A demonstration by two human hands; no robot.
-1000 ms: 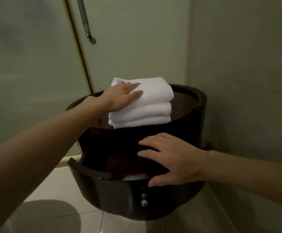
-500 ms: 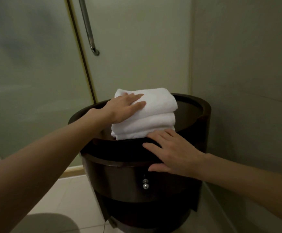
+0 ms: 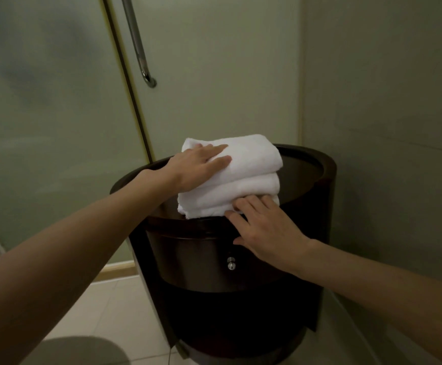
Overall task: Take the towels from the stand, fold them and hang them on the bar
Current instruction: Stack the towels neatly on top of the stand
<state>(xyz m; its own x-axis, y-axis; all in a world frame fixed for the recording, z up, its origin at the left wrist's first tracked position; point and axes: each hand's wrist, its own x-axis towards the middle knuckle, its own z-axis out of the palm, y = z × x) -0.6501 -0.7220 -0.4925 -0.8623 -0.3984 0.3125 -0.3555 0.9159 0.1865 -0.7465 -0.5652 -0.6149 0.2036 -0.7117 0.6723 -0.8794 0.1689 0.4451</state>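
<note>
A stack of folded white towels point(image 3: 251, 177) lies on top of a round dark wooden stand point(image 3: 317, 164). My left hand point(image 3: 198, 167) rests flat on the top towel, fingers straight. My right hand point(image 3: 264, 230) lies against the stand's front rim, and its straight fingertips touch the lower front edge of the stack. A metal bar point(image 3: 138, 46) is fixed upright on the frosted glass door above and to the left of the stand.
The stand has a drawer with a small metal knob point(image 3: 231, 263) at its front, pushed in. A grey wall point(image 3: 386, 114) stands close on the right. Frosted glass panels point(image 3: 43, 114) fill the left. Pale floor tiles point(image 3: 114, 320) lie below.
The stand's drawer, open a second ago, is now shut. My right hand has risen from the drawer front to the bottom of the towel stack. My left hand stays on top.
</note>
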